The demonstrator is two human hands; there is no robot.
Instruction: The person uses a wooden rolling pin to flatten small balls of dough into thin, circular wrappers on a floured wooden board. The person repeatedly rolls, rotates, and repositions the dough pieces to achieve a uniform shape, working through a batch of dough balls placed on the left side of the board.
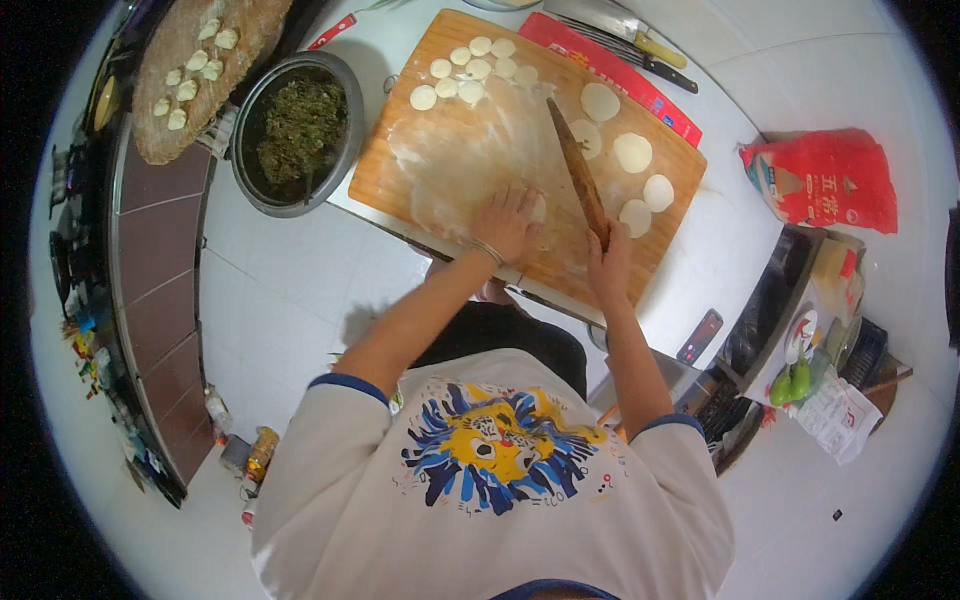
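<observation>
Rolling pin [579, 170] gripped at near end by right hand [609, 268]; left hand [507, 222] flat on dough piece [538, 208], holding nothing. Risk: pin slipping, striking finished rounds [633, 152] right.

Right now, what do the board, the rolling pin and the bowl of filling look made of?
Cutting board: wood, pale orange-brown, matt under a dusting of flour. Rolling pin, gripped by the right hand: darker brown wood, thin and tapered. Bowl: probably metal, with a dull grey rim; enamel cannot be ruled out.
</observation>
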